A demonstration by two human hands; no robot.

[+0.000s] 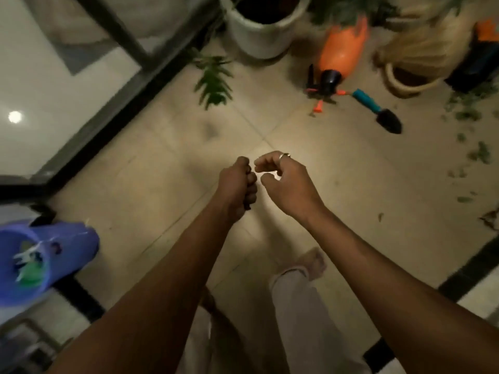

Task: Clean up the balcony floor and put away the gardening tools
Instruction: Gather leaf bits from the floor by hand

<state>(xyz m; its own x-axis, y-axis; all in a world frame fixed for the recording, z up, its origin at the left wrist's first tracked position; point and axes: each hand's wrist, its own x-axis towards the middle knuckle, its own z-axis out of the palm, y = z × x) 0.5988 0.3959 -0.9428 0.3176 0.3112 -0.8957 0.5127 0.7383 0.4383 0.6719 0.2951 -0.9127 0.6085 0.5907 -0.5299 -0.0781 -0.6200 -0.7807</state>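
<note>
The left hand (237, 182) is a tight fist. The right hand (286, 179) is loosely curled and empty. Next job, I think: reach for the trowel (376, 109) and leaves (480, 153), upper right.

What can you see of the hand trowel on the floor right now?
The trowel lies flat on the beige floor tiles, upper right of view. Teal handle, plastic-looking; dark scoop blade pointing lower right. Its handle end sits by the black cap of the tipped orange spray bottle; blur hides whether they touch.
</note>
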